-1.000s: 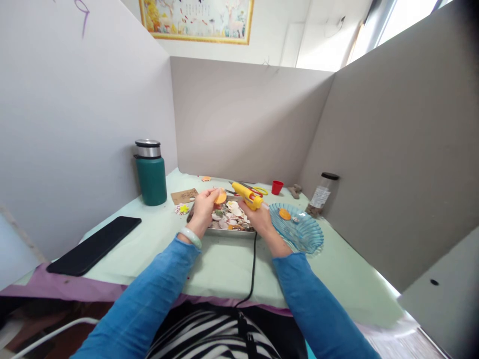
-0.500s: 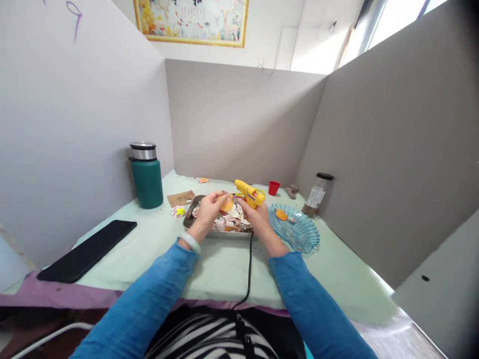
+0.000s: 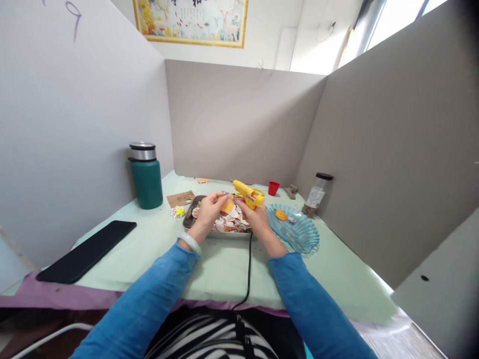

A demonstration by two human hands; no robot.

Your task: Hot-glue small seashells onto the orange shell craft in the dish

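orange shell (image 3: pixel 227 205), pinched by left hand (image 3: pixel 208 213) over metal tray (image 3: pixel 228 235), has come closer to the yellow glue gun (image 3: pixel 249 194) at its two o'clock, gripped by right hand (image 3: pixel 257 219), so work seems centred there, contact unclear.

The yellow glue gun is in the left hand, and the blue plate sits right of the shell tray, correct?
Wrong hand: the head view shows the yellow glue gun in the right hand, while the left hand pinches an orange shell. The blue plate is right of the shell tray.
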